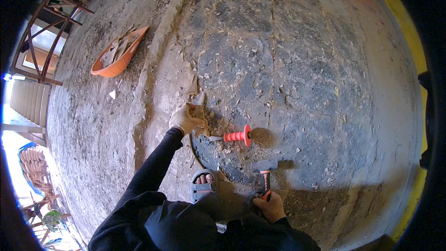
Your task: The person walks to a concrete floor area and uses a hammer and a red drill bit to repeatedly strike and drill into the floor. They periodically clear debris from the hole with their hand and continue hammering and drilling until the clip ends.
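My left hand (pixel 185 119) reaches down to the floor, its fingers closed around the edge of a broken tan tile piece (pixel 200 111). Its fingertips are partly hidden. Just to the right lies a chisel with a ribbed red hand guard (pixel 236 136), its metal blade pointing left toward the debris by that hand. My right hand (pixel 271 208) grips a hammer (pixel 265 176) low by its orange and black handle. The hammer's dark metal head is uppermost, close to the chisel's right end and apart from it.
An orange basin (pixel 116 67) holding broken tan pieces stands at the far left. A raised ridge (pixel 160 42) crosses the floor beside it. Chips litter the rough grey floor (pixel 306 79). My sandalled foot (pixel 203 183) is near. Wooden scaffolding (pixel 46 42) stands at the left.
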### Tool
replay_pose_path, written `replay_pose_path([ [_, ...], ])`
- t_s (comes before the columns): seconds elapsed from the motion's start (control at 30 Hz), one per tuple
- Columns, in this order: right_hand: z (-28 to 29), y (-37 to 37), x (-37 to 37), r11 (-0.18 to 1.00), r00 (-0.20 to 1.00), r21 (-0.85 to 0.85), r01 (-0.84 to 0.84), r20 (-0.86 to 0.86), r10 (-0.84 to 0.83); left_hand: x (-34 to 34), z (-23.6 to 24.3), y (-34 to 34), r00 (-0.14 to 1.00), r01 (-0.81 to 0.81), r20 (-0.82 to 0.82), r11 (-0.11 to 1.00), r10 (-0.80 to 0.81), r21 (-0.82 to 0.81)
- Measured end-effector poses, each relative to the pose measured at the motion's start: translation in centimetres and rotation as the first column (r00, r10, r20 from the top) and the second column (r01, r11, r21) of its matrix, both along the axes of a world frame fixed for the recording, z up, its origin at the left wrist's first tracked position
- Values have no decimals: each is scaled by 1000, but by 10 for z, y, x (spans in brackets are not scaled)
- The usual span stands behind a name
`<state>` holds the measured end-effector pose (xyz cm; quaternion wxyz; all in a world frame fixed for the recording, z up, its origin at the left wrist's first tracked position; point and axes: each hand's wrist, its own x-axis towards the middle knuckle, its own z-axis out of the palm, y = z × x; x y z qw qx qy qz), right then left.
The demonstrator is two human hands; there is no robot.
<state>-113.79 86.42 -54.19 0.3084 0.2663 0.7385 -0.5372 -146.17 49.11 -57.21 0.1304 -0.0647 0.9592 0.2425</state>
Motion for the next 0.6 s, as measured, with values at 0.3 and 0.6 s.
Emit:
replay_pose_path([
  [0.3, -5, 0, 3, 1000, 1000, 1, 8, 12, -8, -11, -3, -2, 998, 39, 57, 999, -41, 32],
  [0.6, 4, 2, -2, 999, 999, -35, -12, 37, 14, 20, 37, 10, 998, -28, 46, 987, 36, -159],
])
